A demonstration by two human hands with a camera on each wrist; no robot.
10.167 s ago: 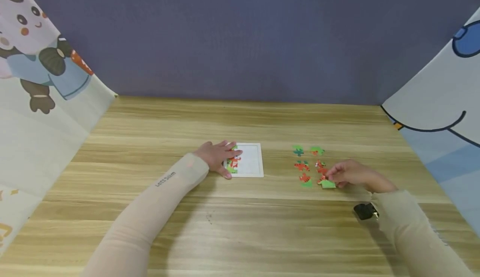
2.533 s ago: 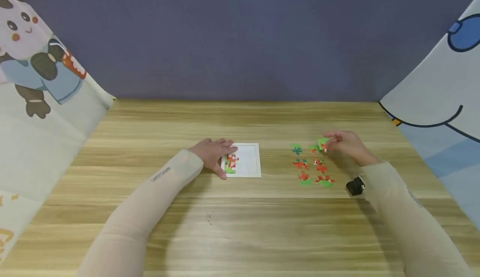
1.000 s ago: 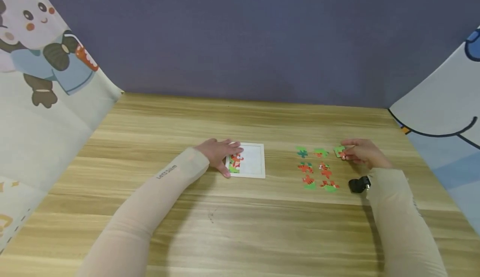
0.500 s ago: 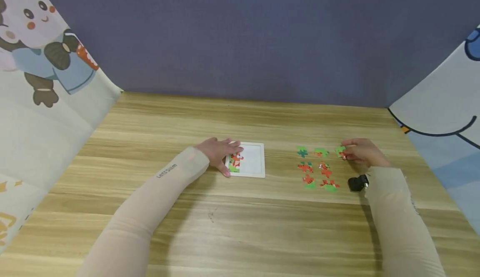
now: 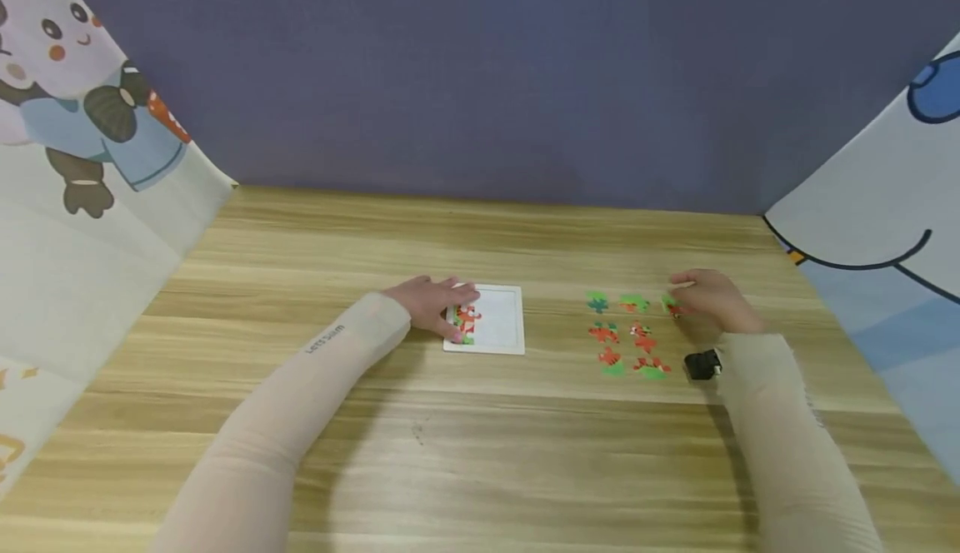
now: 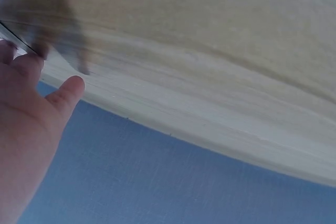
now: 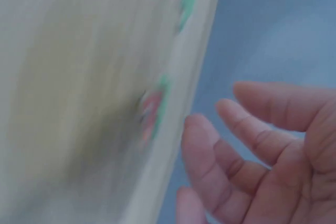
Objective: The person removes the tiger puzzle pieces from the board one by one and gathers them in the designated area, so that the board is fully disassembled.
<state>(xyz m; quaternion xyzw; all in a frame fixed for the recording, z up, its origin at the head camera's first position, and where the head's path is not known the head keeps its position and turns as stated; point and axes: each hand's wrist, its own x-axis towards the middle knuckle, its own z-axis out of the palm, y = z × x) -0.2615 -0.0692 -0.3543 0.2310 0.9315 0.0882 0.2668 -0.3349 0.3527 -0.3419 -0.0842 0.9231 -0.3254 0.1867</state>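
My left hand (image 5: 427,303) rests with spread fingers on the left side of a white puzzle tray (image 5: 501,320). Beneath and beside its fingers, a column of red and green jigsaw pieces (image 5: 468,317) fills the tray's left edge, partly covered. In the left wrist view that hand (image 6: 31,103) reaches the tray's dark edge. My right hand (image 5: 712,296) hovers by a green and red jigsaw piece (image 5: 670,306) at the right end of the top row. The right wrist view shows its fingers loosely bent, holding nothing, apart from that blurred piece (image 7: 153,109).
Several other jigsaw pieces (image 5: 643,335) lie face up in two columns between tray and right hand. A black device (image 5: 702,365) sits at the right sleeve's cuff. A dark blue panel (image 5: 480,78) stands behind the wooden table (image 5: 480,453).
The right hand earlier released a piece at bottom right, then carried a green and red one to the top row's right end. Now it has let go and lifted slightly. The left hand stays.
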